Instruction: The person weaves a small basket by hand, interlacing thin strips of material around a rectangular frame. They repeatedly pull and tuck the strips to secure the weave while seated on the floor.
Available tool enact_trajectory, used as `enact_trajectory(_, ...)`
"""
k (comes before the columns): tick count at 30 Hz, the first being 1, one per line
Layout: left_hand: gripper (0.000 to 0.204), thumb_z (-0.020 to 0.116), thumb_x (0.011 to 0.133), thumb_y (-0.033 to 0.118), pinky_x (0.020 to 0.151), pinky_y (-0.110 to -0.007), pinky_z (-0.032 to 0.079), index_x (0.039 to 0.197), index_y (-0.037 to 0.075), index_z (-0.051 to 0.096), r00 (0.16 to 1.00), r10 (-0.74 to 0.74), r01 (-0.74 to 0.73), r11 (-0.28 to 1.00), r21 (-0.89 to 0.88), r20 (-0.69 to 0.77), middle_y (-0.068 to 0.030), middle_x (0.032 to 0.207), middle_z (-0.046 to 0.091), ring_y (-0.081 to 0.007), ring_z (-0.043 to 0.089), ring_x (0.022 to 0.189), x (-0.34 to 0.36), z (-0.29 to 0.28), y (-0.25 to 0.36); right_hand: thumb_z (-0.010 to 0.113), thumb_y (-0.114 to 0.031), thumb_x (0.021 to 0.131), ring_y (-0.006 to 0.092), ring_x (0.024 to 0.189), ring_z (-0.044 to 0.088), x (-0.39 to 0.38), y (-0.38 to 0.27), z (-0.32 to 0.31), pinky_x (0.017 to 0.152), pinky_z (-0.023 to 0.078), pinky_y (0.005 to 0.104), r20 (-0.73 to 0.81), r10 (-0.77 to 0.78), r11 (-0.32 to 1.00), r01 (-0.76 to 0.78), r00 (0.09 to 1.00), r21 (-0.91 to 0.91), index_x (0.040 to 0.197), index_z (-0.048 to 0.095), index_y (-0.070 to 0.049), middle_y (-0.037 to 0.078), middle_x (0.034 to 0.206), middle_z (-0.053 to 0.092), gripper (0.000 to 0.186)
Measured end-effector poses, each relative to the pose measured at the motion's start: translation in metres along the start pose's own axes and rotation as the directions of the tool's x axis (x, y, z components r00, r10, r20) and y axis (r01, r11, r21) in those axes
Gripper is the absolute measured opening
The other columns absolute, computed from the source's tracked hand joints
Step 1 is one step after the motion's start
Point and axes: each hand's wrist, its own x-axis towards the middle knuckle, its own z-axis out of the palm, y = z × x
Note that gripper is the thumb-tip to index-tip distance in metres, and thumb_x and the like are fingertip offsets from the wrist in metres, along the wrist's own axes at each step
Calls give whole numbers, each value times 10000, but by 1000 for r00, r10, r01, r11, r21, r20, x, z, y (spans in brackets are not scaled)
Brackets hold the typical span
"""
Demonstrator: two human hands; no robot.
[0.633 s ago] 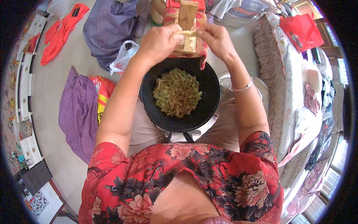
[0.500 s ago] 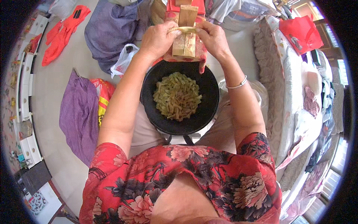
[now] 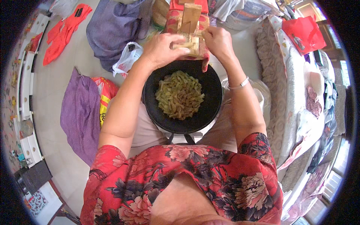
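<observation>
In front of me a wooden stand (image 3: 191, 18) with an upright block rests on a red patterned cloth (image 3: 173, 17). My left hand (image 3: 163, 48) is at its near left corner, thumb and fingers curled round a short pale yellow-green piece (image 3: 183, 45). My right hand (image 3: 217, 40) is closed at the stand's right side, pinching the end of a pale strip (image 3: 198, 33); its fingertips are partly hidden. Just below both hands, a round black pan (image 3: 211, 101) stands between my knees. Lots of short yellow-green cut pieces (image 3: 180, 95) are heaped in it.
Left of the pan are a white plastic bag (image 3: 127, 62), a dark blue cloth-covered heap (image 3: 108, 35), a purple cloth (image 3: 80, 108) and a red-yellow bag (image 3: 105, 90). Farther left, orange-red clothing (image 3: 65, 35) lies on the floor. A sofa (image 3: 275, 75) with a red bag (image 3: 303, 32) stands right.
The pale strip stretched between both hands is now in separate parts. My left hand has come nearer and lower with a short piece, while my right hand has moved slightly right and nearer.
</observation>
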Motion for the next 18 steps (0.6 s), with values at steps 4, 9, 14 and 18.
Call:
enact_trajectory(4, 226, 621, 836, 134, 536, -216, 464, 1033, 25, 636, 986, -133, 83, 915, -395, -102, -12, 707, 617, -55, 564, 600, -12, -6, 20, 513, -289, 905, 33, 529, 443, -28, -61, -25, 463, 372, 206, 281, 6, 751, -190, 960, 633, 711, 623, -29, -48, 540, 459, 343)
enact_trajectory(9, 275, 621, 807, 113, 573, -197, 450, 1069, 34, 585, 936, -340, 262, 840, -475, -86, -36, 767, 620, -55, 560, 633, -27, -63, -5, 459, -343, 920, 70, 487, 465, -31, -57, -37, 438, 364, 219, 334, 94, 614, -318, 938, 722, 867, 642, 21, 18, 631, 563, 411)
enact_trajectory(14, 265, 647, 754, 289, 671, -359, 514, 889, 64, 687, 827, -520, 547, 831, 97, -212, -132, 807, 675, -265, 655, 732, -61, -86, -82, 516, -332, 904, 49, 469, 416, -27, -41, -29, 430, 315, 196, 305, 93, 549, -304, 948, 778, 833, 646, 11, -11, 561, 498, 373)
enact_trajectory(18, 455, 649, 713, 411, 829, -434, 465, 1041, 94, 644, 678, -697, 715, 551, 430, -233, -129, 1090, 618, -311, 580, 1018, -61, -84, -83, 515, -278, 908, 45, 480, 385, -20, -31, -38, 429, 274, 190, 183, 125, 659, -220, 975, 719, 836, 638, 17, -22, 583, 476, 327)
